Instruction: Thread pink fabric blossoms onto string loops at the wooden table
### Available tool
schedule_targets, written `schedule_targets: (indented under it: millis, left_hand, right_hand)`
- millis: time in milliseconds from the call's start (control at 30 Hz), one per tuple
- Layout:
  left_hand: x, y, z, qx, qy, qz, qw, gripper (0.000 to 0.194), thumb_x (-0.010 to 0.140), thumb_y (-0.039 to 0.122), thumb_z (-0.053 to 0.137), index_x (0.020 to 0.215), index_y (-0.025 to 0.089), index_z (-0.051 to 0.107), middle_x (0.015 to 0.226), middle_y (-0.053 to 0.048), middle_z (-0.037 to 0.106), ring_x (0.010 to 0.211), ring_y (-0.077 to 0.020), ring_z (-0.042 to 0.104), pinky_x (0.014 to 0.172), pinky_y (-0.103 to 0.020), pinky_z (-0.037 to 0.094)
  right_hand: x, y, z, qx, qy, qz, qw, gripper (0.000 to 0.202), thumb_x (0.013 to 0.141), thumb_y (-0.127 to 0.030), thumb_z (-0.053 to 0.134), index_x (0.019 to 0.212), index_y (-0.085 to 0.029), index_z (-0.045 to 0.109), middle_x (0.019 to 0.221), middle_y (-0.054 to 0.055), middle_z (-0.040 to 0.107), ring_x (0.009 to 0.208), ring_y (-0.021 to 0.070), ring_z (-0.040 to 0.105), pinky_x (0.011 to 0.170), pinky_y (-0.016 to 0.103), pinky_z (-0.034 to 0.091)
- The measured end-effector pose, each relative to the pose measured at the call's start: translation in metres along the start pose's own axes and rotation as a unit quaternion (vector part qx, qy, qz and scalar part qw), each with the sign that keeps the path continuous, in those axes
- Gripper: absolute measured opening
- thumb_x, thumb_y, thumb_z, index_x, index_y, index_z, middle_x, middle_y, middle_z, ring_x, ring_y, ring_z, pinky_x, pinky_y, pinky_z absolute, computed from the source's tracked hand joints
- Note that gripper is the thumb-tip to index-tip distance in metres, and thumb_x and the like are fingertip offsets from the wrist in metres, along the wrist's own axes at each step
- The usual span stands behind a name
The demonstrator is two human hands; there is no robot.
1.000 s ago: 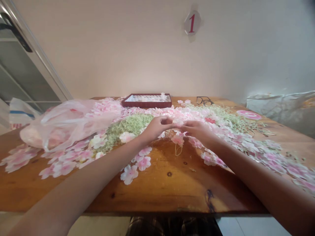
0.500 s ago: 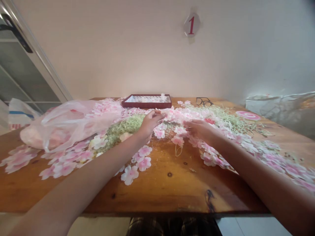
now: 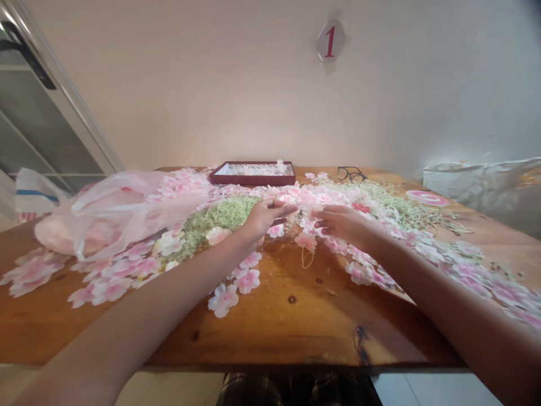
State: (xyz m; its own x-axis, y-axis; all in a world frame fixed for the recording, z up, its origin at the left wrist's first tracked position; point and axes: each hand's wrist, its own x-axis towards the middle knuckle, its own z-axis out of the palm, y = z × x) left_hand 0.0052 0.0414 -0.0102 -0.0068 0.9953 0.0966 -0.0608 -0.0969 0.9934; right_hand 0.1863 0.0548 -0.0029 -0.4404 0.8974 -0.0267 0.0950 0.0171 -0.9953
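Observation:
Pink and white artificial flowers (image 3: 224,300) lie in heaps over the wooden table (image 3: 270,332). My left hand (image 3: 268,219) is over the middle of the heap, its thumb and fingers closed together; anything between the fingertips is too small to make out. A short gap to the right, my right hand (image 3: 344,224) has its fingers pressed together near a pink blossom (image 3: 311,217), and what it pinches cannot be made out. Beside my left wrist is a mound of pale green stems (image 3: 211,217). A thin loop hangs from a flower (image 3: 306,241) below the hands.
A dark red tray (image 3: 253,180) with small white pieces is at the back. Glasses (image 3: 350,175) and a pink round disc (image 3: 426,198) lie back right, near more green stems (image 3: 393,206). A translucent pink bag (image 3: 114,214) lies left.
My left hand has moved a little right and down, closer to my right hand, and its fingers now point right. My right hand is almost unmoved.

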Motion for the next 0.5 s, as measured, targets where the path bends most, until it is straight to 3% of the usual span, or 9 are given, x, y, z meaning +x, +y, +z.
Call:
schedule_targets:
  millis: [167,300,367,400,500]
  left_hand:
    - [0.001,-0.002,-0.001,0.001,0.011,0.026,1.0,0.026,0.051,0.033,0.069,0.058,0.014,0.053,0.065,0.001,0.052,0.069,-0.0099,0.052,0.075,-0.029,0.041]
    - [0.0,-0.002,0.0,-0.004,-0.025,0.029,0.999,0.025,0.056,0.036,0.065,0.063,0.014,0.056,0.069,0.0,0.053,0.07,-0.0098,0.052,0.077,-0.029,0.041]
    - [-0.001,-0.001,0.001,0.004,-0.037,0.021,0.999,0.025,0.057,0.037,0.064,0.066,0.014,0.056,0.072,0.0,0.054,0.072,-0.0101,0.052,0.077,-0.03,0.04]
    - [-0.002,-0.001,0.001,0.008,-0.037,0.02,0.999,0.025,0.058,0.037,0.064,0.066,0.015,0.056,0.074,-0.001,0.054,0.073,-0.0103,0.052,0.077,-0.029,0.04]
    - [-0.003,0.001,0.003,0.011,-0.033,0.022,0.999,0.027,0.057,0.036,0.065,0.071,0.016,0.054,0.078,-0.001,0.054,0.076,-0.011,0.052,0.075,-0.028,0.041]
  right_hand:
    - [-0.012,-0.017,-0.001,-0.139,-0.139,-0.027,0.98,0.025,0.068,-0.037,0.058,0.058,-0.017,0.049,0.051,-0.005,0.041,0.044,0.0041,0.036,0.042,0.018,0.028]
    - [-0.021,-0.021,0.011,-0.277,-0.241,-0.078,0.927,0.02,0.07,-0.037,0.055,0.066,-0.019,0.06,0.056,-0.003,0.051,0.048,0.0059,0.04,0.045,0.02,0.028]
    - [-0.021,-0.018,0.016,-0.326,-0.213,-0.102,0.915,0.02,0.069,-0.039,0.055,0.072,-0.021,0.064,0.063,-0.002,0.057,0.052,0.0077,0.045,0.049,0.02,0.03]
    - [-0.02,-0.016,0.017,-0.343,-0.17,-0.108,0.917,0.021,0.068,-0.04,0.055,0.072,-0.021,0.064,0.063,-0.002,0.057,0.052,0.0083,0.045,0.049,0.021,0.03]
    - [-0.013,-0.009,0.015,-0.364,0.022,-0.116,0.924,0.032,0.068,-0.048,0.053,0.075,-0.018,0.062,0.057,0.0,0.053,0.046,0.0085,0.041,0.044,0.022,0.027]
